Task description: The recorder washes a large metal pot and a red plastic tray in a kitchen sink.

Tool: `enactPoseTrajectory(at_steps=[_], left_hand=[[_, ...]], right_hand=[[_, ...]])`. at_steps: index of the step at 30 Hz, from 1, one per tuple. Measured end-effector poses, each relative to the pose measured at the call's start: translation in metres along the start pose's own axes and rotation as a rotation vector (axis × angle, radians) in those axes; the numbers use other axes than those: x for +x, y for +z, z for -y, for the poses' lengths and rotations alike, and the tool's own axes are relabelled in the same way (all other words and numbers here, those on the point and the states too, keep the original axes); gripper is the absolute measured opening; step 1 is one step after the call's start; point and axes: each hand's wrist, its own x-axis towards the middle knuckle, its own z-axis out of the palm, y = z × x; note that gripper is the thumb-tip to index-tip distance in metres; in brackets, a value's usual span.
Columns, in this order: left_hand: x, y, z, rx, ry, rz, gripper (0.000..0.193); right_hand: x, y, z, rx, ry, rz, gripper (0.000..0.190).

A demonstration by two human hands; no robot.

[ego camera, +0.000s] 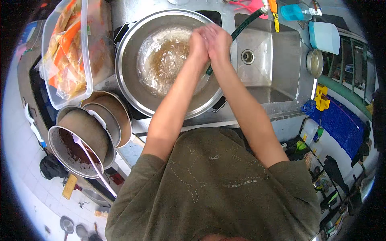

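Note:
My left hand (198,45) and my right hand (220,42) are pressed together over the right side of a large round metal basin (128,60). Motion blurs the fingers, and whatever lies between the palms is hidden. Bubbling, brownish-tinted water (169,60) fills the bottom of the basin. A dark green hose (245,24) comes down from the tap, passes behind my right wrist and ends inside the basin. The basin stands on the steel counter, left of the sink.
A steel sink (285,66) with a drain adjoins the basin. Left stand a clear plastic tub (86,60) of bagged food and several stacked pots (87,132), one holding a pale long-handled utensil (93,161). Beyond the sink are a blue soap bottle (294,12) and a small metal bowl (314,63).

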Motion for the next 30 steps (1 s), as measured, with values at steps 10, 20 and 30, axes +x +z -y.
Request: enactPoseTrajectory(at_steps=[10,20,30], left_hand=[[-0.027,-0.065,-0.032,-0.380,0.232,-0.177,0.036],[-0.101,-0.135,0.087,0.232,-0.071,-0.108,0.036],[-0.109,-0.149,0.097,0.191,-0.209,-0.245,0.036]], right_hand=[[-0.039,0.049,-0.050,-0.467,0.216,0.193,0.025],[-0.125,-0.104,-0.106,-0.059,0.200,-0.273,0.016],[-0.118,-0.116,-0.122,0.108,0.304,-0.273,0.008]])
